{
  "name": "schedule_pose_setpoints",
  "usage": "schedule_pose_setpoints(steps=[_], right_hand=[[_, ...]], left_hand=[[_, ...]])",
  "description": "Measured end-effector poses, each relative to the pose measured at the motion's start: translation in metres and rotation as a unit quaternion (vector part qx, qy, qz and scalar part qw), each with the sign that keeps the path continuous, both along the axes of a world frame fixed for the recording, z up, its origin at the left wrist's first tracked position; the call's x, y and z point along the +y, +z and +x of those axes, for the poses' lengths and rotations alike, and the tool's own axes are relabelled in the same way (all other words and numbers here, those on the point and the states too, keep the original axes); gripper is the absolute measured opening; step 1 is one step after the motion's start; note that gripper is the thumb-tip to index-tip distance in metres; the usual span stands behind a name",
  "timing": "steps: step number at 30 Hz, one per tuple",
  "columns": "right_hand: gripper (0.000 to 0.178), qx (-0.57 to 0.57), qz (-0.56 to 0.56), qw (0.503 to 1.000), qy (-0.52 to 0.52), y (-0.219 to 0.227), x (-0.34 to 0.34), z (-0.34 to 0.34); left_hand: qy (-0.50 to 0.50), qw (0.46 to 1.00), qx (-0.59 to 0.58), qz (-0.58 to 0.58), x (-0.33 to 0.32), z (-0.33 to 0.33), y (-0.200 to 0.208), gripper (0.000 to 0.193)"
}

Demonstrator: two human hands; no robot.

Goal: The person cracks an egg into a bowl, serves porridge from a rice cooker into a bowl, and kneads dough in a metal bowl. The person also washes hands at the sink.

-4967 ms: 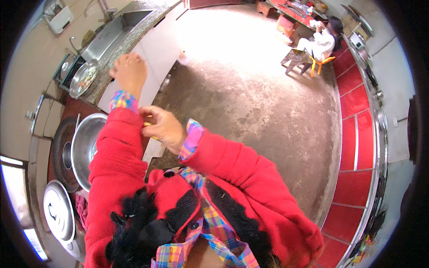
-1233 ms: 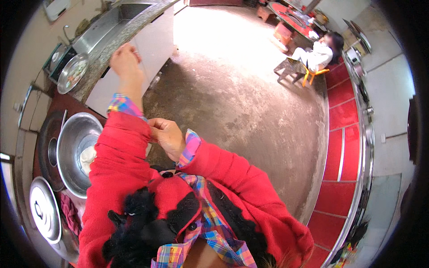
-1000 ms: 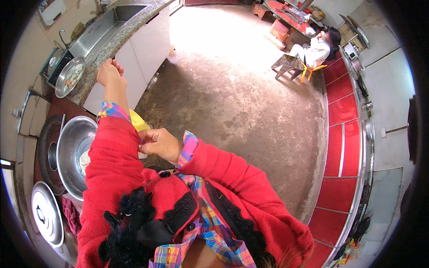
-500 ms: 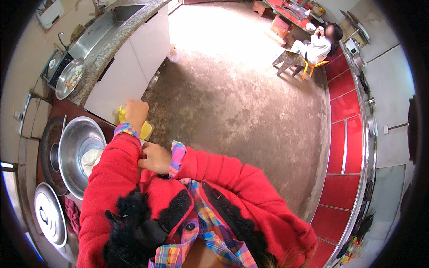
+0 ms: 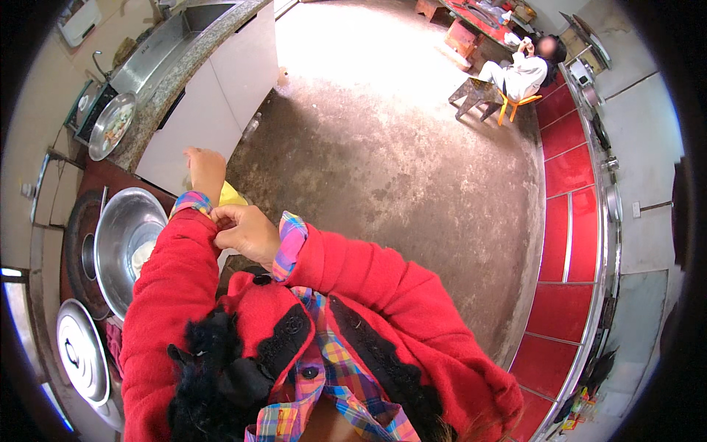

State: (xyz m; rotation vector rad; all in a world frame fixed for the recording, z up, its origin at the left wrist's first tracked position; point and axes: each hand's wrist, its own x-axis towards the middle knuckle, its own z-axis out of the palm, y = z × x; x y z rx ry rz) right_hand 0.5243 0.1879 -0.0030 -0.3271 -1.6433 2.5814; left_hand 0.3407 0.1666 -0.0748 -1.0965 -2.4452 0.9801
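Head view: the right hand (image 5: 247, 232) pinches the plaid cuff (image 5: 193, 202) at the left wrist, tugging the sleeve; the left hand (image 5: 205, 168) curls around a yellow cloth (image 5: 230, 196) just below it; a steel bowl (image 5: 121, 239) sits left.

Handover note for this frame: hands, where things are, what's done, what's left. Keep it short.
Left hand: raised in front of the white cabinet, closed, with a yellow item right beside the wrist; whether it grips it cannot be told.
Right hand: fingers pinching the plaid cuff at the left wrist.
Nearby: large steel bowl on the stove to the left with something pale inside, steel lid below it, plate of food on the counter.
Done: the right-arm cuff shows folded back.
Left: the left cuff looks mid-adjustment.
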Motion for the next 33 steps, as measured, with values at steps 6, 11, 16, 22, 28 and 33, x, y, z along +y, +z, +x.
schedule_pose_setpoints(steps=[6,11,16,22,28,33], right_hand=[[0.020,0.017,-0.078,0.987,0.137,0.007,0.009,0.013],[0.028,0.061,-0.119,0.972,0.192,0.015,0.008,0.029],[0.023,0.087,-0.445,0.860,0.233,-0.032,0.031,0.041],[0.036,0.047,-0.449,0.888,0.085,-0.026,0.048,0.026],[0.035,0.037,-0.357,0.919,0.166,-0.019,0.039,0.033],[0.034,0.009,-0.327,0.914,0.240,-0.018,0.035,0.044]], left_hand=[[-0.038,0.997,-0.037,0.055,0.010,0.008,0.005,0.017],[-0.040,0.825,-0.338,0.451,0.033,0.038,0.047,0.017],[-0.044,0.250,-0.755,0.605,0.068,0.128,0.152,0.021],[-0.018,0.079,-0.853,0.516,0.074,0.170,0.162,0.020],[-0.004,0.019,-0.901,0.434,0.072,0.198,0.173,0.020],[-0.006,-0.038,-0.916,0.400,0.065,0.205,0.180,0.019]])
